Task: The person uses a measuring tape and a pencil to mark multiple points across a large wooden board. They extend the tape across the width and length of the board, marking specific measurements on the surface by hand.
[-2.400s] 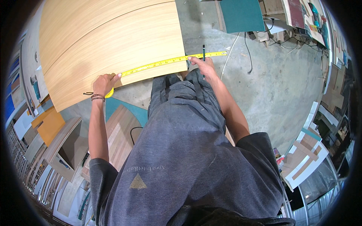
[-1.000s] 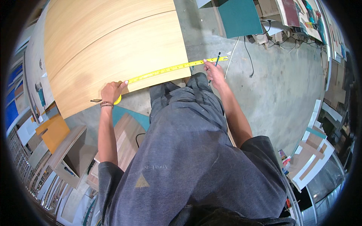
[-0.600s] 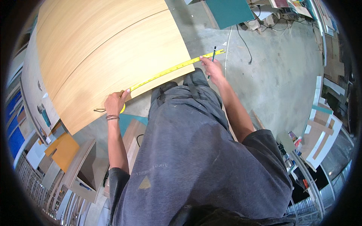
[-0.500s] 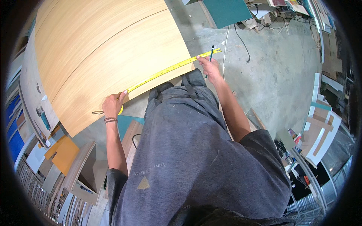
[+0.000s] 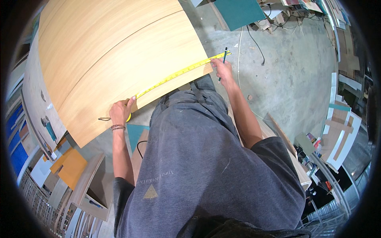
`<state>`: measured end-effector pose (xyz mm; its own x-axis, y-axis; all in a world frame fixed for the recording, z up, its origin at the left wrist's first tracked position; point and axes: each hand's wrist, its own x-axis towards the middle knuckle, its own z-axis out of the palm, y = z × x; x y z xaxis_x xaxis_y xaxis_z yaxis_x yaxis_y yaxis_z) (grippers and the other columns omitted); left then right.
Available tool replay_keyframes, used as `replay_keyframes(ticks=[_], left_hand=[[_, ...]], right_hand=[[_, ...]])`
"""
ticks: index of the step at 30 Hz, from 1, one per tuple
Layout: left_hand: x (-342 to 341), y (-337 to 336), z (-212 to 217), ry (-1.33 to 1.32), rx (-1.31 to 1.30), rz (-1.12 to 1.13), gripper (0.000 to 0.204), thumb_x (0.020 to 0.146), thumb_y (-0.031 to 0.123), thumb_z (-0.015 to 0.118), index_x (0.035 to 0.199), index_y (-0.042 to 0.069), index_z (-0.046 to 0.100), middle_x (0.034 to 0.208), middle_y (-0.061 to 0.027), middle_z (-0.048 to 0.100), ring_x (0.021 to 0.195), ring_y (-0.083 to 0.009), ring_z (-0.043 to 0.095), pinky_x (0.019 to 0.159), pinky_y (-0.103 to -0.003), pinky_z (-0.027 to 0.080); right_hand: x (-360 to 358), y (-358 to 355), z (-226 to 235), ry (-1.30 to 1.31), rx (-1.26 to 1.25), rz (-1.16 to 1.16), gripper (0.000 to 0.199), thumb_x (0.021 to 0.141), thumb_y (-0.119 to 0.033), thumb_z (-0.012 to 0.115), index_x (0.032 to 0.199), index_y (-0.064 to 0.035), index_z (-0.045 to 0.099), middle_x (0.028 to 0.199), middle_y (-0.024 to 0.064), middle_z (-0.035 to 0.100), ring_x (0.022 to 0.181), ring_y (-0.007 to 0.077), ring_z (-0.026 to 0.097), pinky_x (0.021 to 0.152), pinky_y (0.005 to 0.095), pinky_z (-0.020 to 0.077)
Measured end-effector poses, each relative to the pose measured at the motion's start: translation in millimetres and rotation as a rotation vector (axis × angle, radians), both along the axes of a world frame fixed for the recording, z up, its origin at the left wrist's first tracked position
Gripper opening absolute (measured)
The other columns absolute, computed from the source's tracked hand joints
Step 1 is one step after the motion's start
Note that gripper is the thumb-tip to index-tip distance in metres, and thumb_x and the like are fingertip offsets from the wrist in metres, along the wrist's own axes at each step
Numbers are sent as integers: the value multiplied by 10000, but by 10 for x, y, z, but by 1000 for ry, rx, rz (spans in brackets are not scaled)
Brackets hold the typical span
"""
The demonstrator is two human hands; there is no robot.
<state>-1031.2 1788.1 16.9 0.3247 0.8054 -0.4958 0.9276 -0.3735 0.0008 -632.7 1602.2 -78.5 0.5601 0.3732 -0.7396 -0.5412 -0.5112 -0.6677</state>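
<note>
A yellow tape measure [image 5: 174,75] stretches along the near edge of a light wood panel [image 5: 119,59]. My left hand [image 5: 120,111] is closed round the tape's case, mostly hidden under the palm; a bit of yellow and a dark cord loop show beside it. Over by the panel's right corner, my right hand [image 5: 223,69] pinches the blade close to its end, and the metal hook sticks out past the fingers. A dark pencil [image 5: 225,55] is also held in that hand, pointing up between the fingers.
A green-blue board [image 5: 240,14] lies on the concrete floor [image 5: 285,67] beyond, with cables near it. To the left, a power tool [image 5: 49,130] rests on a pale bench. Below it stand an orange board [image 5: 69,166] and an open wooden box [image 5: 93,182].
The panel's right edge now appears farther right and lower, nearer to my right hand. Both hands keep hold of the stretched tape, shifted only slightly.
</note>
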Motion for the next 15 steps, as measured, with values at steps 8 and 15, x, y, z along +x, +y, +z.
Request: replay_keyframes(ticks=[8, 15], left_hand=[[16, -17, 30, 30, -10, -27, 644, 894, 684, 515, 872, 98, 781, 742, -199, 691, 743, -371, 687, 663, -467, 534], [29, -25, 35, 29, -22, -38, 636, 894, 692, 506, 995, 129, 784, 803, -193, 710, 781, -356, 698, 676, -450, 542]], right_hand=[[-21, -40, 60, -78, -45, -11, 173, 833, -262, 700, 880, -96, 695, 674, -57, 508, 503, 35, 334, 414, 246, 207], [-259, -32, 19, -259, -67, 50, 234, 779, -276, 727, 746, -48, 682, 626, -9, 546, 549, 82, 454, 502, 278, 326]])
